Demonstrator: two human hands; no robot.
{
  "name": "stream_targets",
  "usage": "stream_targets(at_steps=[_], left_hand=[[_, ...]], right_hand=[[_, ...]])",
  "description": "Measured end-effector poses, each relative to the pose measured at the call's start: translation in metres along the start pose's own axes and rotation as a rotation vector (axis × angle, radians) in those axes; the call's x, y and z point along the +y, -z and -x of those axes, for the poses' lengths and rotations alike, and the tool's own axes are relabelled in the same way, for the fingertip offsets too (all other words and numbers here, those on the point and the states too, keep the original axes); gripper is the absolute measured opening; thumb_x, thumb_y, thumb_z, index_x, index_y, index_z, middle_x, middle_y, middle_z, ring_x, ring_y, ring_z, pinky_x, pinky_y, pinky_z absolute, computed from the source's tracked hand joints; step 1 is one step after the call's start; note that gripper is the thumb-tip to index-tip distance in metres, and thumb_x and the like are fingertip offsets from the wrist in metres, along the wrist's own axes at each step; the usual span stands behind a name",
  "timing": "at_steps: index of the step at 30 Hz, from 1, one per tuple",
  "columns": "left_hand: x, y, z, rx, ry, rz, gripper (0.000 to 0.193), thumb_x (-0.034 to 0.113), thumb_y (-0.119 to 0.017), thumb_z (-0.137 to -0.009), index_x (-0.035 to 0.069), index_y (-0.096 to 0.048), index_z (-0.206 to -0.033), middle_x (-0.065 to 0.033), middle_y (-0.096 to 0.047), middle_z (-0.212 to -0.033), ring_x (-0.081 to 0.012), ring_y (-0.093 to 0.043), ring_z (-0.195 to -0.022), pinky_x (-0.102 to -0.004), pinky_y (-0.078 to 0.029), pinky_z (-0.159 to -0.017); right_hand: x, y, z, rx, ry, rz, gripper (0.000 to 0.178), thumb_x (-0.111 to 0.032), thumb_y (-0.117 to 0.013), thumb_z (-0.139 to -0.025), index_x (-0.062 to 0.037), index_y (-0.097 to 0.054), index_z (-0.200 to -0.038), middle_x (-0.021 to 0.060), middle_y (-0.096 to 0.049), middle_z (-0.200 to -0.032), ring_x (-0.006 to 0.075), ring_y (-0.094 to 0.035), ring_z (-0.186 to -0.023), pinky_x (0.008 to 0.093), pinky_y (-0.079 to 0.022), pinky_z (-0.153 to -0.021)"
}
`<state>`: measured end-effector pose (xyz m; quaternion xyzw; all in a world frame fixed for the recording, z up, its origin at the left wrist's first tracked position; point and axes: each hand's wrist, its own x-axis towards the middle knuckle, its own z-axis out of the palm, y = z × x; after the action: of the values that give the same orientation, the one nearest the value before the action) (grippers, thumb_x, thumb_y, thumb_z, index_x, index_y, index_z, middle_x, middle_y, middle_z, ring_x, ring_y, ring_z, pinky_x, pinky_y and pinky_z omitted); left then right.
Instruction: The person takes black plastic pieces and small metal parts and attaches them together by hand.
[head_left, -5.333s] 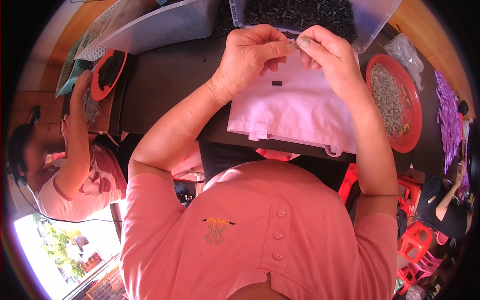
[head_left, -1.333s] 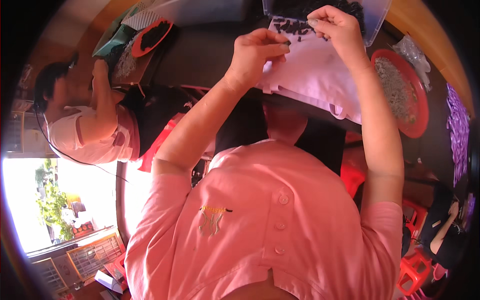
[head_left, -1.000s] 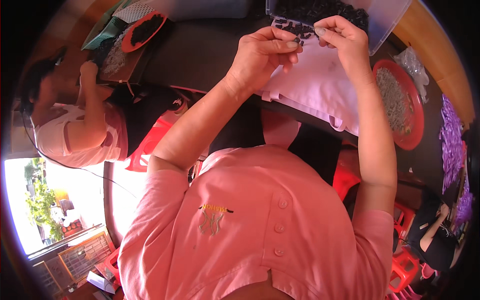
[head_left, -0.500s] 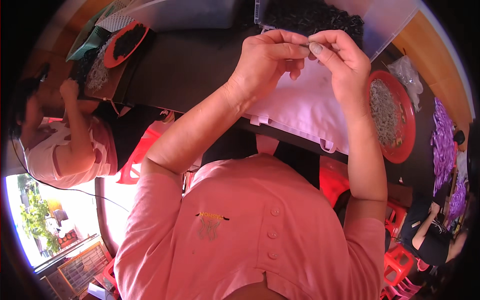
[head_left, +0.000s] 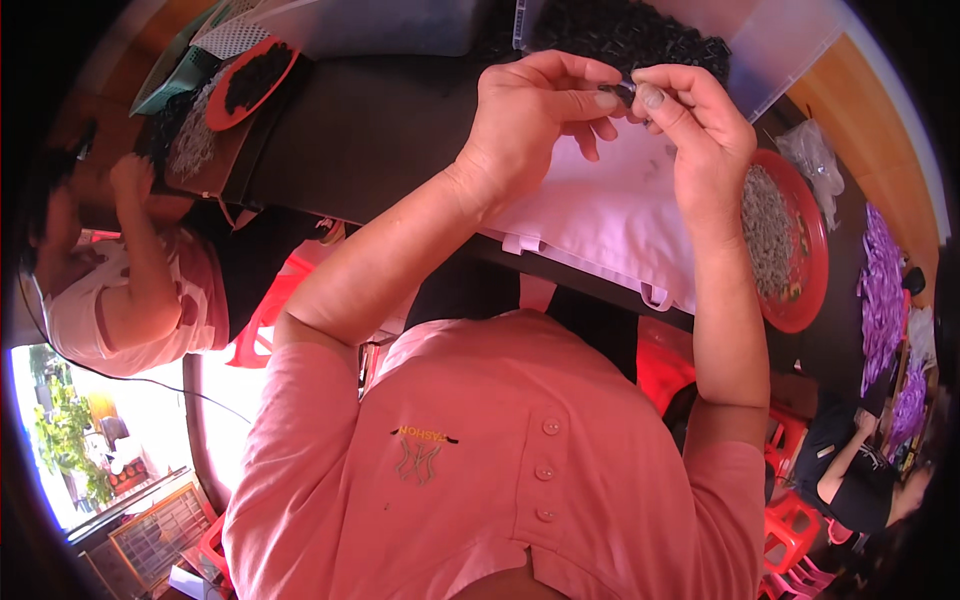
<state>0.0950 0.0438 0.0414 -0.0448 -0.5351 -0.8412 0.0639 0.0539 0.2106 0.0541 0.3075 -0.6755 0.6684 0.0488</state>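
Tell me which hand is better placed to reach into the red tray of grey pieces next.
The right hand, probably: it is nearer the red tray, which shows just right of its wrist. The left hand is farther off and pinches a small black piece.

A dark brown table [head_left: 370, 135] with a smooth surface carries everything. A pink cloth [head_left: 590, 215] lies flat on it, reaching the near edge, where a small loop shows at its hem. Beyond the cloth, toward the far edge, stands a clear plastic bin [head_left: 785, 55]; a larger greyish bin [head_left: 390, 30] stands left of it, also toward the far edge. To the right of the cloth sits a round red tray [head_left: 816, 235], with a crumpled clear bag [head_left: 815, 165] just beyond it. Purple strips [head_left: 880, 300] lie bunched along the right end.
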Motion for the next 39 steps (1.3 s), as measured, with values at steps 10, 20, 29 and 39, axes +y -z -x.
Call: stream_targets(at_steps=[10, 20, 29, 39], left_hand=[[0.011, -0.004, -0.002, -0.157, -0.173, -0.427, 0.042, -0.008, -0.068, -0.081, -0.004, -0.057, -0.121, -0.0081, -0.068, -0.084, -0.0120, -0.065, -0.070, -0.0234, -0.051, -0.055], [0.019, 0.006, -0.035, -0.183, -0.021, -0.033, 0.035, -0.008, -0.068, -0.080, -0.004, -0.056, -0.113, -0.0092, -0.067, -0.079, -0.0152, -0.061, -0.058, -0.0246, -0.048, -0.048], [-0.002, 0.020, -0.042, -0.219, 0.136, 0.103, 0.026, -0.002, -0.070, -0.082, -0.004, -0.062, -0.106, -0.0089, -0.067, -0.080, -0.0155, -0.062, -0.059, -0.0251, -0.048, -0.049], [0.002, 0.041, -0.055, -0.166, 0.293, 0.019, 0.013, 0.010, -0.066, -0.089, -0.002, -0.064, -0.086, -0.0115, -0.066, -0.075, -0.0168, -0.061, -0.056, -0.0259, -0.047, -0.046]], right_hand=[[0.002, 0.010, -0.003, -0.162, 0.013, 0.171, 0.012, 0.001, -0.061, -0.088, 0.0005, -0.066, -0.099, 0.0038, -0.066, -0.084, 0.0083, -0.061, -0.080, 0.0224, -0.048, -0.071], [0.010, 0.009, -0.007, -0.094, 0.250, 0.440, 0.026, 0.007, -0.062, -0.082, -0.0019, -0.066, -0.105, 0.0041, -0.065, -0.082, 0.0104, -0.062, -0.074, 0.0241, -0.050, -0.068], [0.023, 0.007, -0.009, -0.087, 0.077, 0.208, 0.015, 0.006, -0.066, -0.083, 0.0012, -0.066, -0.097, 0.0019, -0.067, -0.084, 0.0075, -0.063, -0.078, 0.0211, -0.050, -0.071], [0.050, 0.001, -0.008, -0.072, 0.142, 0.588, 0.025, -0.001, -0.072, -0.077, -0.0058, -0.067, -0.102, 0.0042, -0.065, -0.083, 0.0121, -0.064, -0.073, 0.0234, -0.051, -0.069]])
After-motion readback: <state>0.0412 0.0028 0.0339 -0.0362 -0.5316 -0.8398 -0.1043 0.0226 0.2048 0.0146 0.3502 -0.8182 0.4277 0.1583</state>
